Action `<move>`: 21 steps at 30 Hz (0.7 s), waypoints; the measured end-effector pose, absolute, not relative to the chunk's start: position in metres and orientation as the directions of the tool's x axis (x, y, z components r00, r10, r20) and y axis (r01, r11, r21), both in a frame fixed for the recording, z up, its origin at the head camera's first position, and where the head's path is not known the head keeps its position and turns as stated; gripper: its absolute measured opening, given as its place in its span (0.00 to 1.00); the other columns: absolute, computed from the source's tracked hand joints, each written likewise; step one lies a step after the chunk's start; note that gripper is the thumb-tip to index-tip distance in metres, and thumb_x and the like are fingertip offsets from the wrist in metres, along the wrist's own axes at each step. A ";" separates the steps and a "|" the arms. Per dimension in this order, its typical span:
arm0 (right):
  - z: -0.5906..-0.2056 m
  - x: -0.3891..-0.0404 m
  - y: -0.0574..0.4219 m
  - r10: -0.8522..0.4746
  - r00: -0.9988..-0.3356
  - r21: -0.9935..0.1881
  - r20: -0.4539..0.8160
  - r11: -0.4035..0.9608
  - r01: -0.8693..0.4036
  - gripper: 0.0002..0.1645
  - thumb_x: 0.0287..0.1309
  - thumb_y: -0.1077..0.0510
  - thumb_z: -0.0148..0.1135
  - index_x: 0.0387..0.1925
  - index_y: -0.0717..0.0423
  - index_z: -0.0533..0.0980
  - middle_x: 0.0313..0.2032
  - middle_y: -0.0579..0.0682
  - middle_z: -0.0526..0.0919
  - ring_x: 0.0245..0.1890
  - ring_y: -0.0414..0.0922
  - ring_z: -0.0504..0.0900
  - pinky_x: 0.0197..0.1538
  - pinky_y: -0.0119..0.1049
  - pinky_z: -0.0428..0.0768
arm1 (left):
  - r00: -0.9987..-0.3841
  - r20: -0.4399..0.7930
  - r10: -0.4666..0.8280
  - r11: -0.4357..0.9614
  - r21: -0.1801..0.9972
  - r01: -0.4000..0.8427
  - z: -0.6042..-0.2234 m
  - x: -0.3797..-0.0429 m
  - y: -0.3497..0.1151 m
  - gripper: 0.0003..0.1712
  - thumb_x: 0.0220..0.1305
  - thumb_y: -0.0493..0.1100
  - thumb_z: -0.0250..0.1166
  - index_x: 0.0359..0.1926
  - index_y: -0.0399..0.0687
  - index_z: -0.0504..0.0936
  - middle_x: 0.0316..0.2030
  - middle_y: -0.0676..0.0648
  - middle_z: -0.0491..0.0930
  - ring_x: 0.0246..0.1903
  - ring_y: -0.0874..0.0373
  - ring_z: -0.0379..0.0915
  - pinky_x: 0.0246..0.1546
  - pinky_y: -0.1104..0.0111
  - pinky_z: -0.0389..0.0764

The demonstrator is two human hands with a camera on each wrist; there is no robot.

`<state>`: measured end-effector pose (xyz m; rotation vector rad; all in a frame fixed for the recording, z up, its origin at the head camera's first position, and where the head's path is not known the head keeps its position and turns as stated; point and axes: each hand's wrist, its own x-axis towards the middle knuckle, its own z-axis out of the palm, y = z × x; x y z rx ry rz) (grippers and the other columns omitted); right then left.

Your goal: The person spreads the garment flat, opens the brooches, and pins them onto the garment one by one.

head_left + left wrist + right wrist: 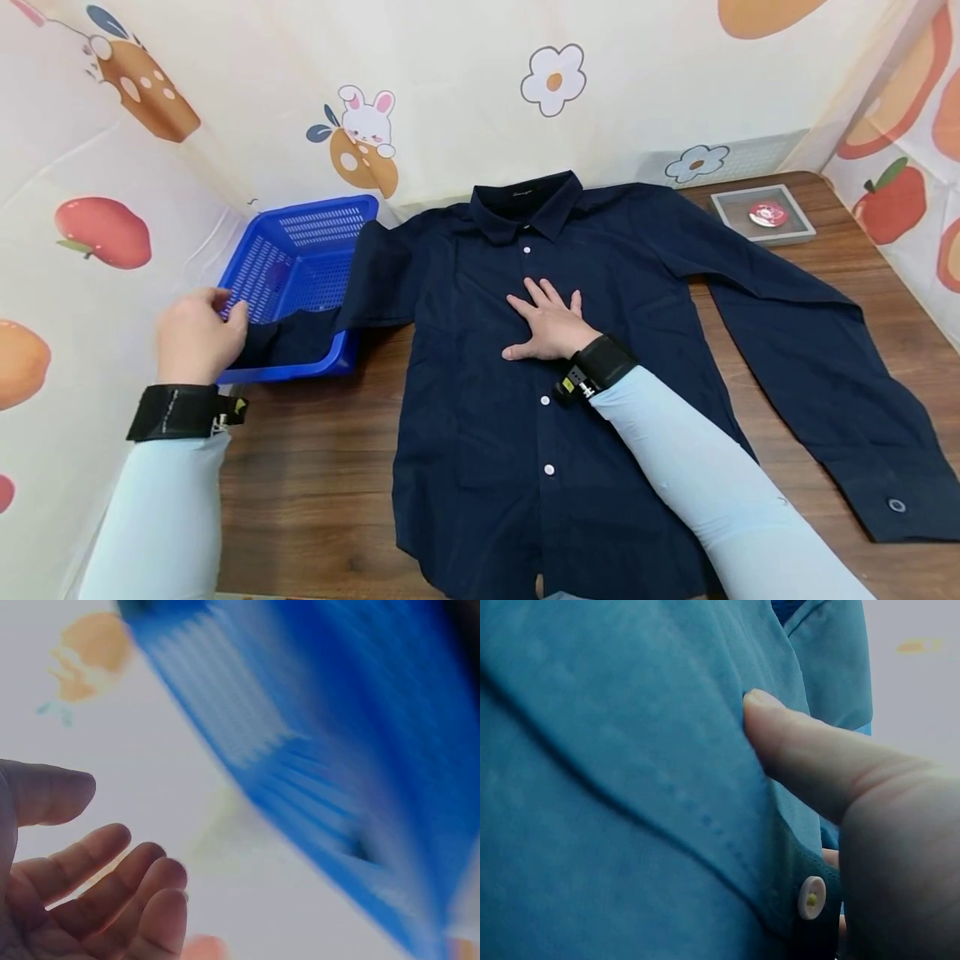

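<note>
Left hand [198, 333]: fingers loosely curved, nothing held, at left rim of basket [318, 218]; contact unclear.
Right hand [551, 329]: fingers spread wide, resting on shirt [480, 417].
Shirt: navy, front up on wooden surface [315, 467]; one sleeve [300, 332] inside basket, other sleeve [787, 350] extends right.
Basket: blue, left of shirt.
Grey tray [738, 225]: back right, holds round pink item [768, 214].

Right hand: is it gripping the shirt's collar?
No, the right hand rests spread on the front of the shirt, below the collar.
</note>
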<state>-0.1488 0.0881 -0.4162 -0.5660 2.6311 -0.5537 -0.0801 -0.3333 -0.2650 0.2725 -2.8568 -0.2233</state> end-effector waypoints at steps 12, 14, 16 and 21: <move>-0.416 -0.150 0.089 -0.460 -0.844 -0.443 -0.276 0.840 -0.313 0.59 0.47 0.26 0.63 0.75 0.39 0.49 0.76 0.52 0.34 0.74 0.53 0.30 0.63 0.71 0.31 | -0.844 0.446 0.296 0.859 0.261 0.440 -0.275 -0.062 -0.163 0.18 0.63 0.45 0.64 0.50 0.38 0.80 0.45 0.40 0.81 0.45 0.46 0.75 0.48 0.53 0.74; -0.417 -0.149 0.088 -0.462 -0.842 -0.445 -0.279 0.839 -0.313 0.59 0.47 0.26 0.63 0.75 0.39 0.49 0.75 0.52 0.34 0.74 0.53 0.29 0.63 0.71 0.32 | -0.880 0.351 0.320 0.851 0.302 0.429 -0.290 -0.069 -0.146 0.20 0.64 0.47 0.64 0.52 0.39 0.79 0.47 0.41 0.80 0.47 0.48 0.75 0.50 0.55 0.74; -0.418 -0.148 0.086 -0.462 -0.842 -0.447 -0.280 0.839 -0.312 0.59 0.48 0.26 0.62 0.75 0.39 0.50 0.75 0.53 0.34 0.74 0.54 0.29 0.63 0.71 0.31 | -0.910 0.245 0.334 0.855 0.328 0.402 -0.307 -0.082 -0.133 0.22 0.65 0.48 0.63 0.55 0.39 0.78 0.50 0.42 0.79 0.50 0.49 0.75 0.53 0.56 0.73; -0.419 -0.148 0.083 -0.453 -0.847 -0.437 -0.279 0.845 -0.308 0.58 0.48 0.26 0.62 0.75 0.39 0.50 0.75 0.54 0.33 0.74 0.54 0.29 0.63 0.71 0.31 | -0.940 -0.013 0.341 0.901 0.288 0.324 -0.350 -0.119 -0.112 0.29 0.67 0.52 0.60 0.63 0.40 0.72 0.61 0.40 0.71 0.60 0.48 0.67 0.60 0.56 0.68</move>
